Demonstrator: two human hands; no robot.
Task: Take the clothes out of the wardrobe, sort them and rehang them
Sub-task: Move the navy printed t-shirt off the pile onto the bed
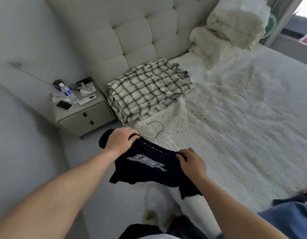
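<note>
A dark navy T-shirt (146,171) with a pale printed logo hangs over the near corner of the bed, held up by its shoulders. My left hand (121,139) grips its left shoulder by the collar. My right hand (190,161) pinches the right shoulder. A thin wire hanger (158,131) lies on the bedspread just behind the collar, apart from the shirt. Further back, a folded cream and black plaid shirt (149,90) rests on the bed near the headboard.
The bed (244,118) has a ribbed pale cover and fluffy white pillows (232,30) at its head. A nightstand (83,109) at the left carries a phone, a water bottle and remotes. Blue and dark clothes (290,213) lie at the lower right.
</note>
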